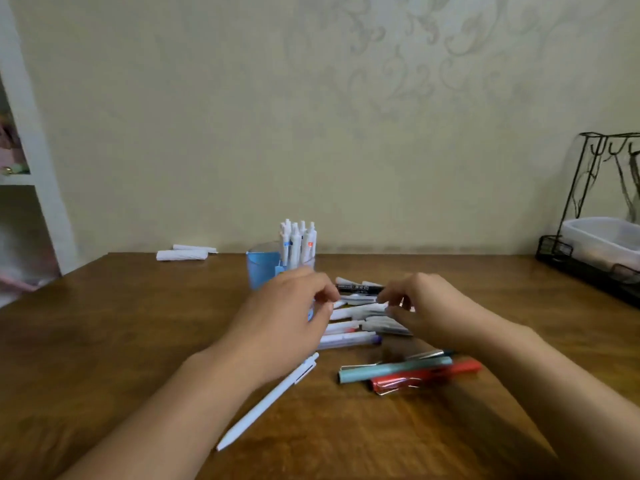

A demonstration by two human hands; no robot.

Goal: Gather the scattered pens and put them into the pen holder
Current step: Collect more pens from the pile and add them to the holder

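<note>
Holder: the blue pen holder (265, 268) stands at the back of the table (104, 341), several white pens (298, 241) already upright in it.
Loose pens: a heap (360, 315) lies between my hands; a white pen (268, 403), a teal one (394, 370) and a red one (427, 375) lie nearer me.
Left hand (289, 318): fingers curled over the heap's edge; I cannot tell whether it grips anything.
Right hand (420, 306): fingers pinched near the black marker (360, 289); contact unclear.
Risk: I judge a big handful could spill, or my left wrist could knock the holder just behind it.

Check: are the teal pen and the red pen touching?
Touching. The head view shows the teal pen lying right against the red pen, their sides overlapping with no wood visible between them.
</note>
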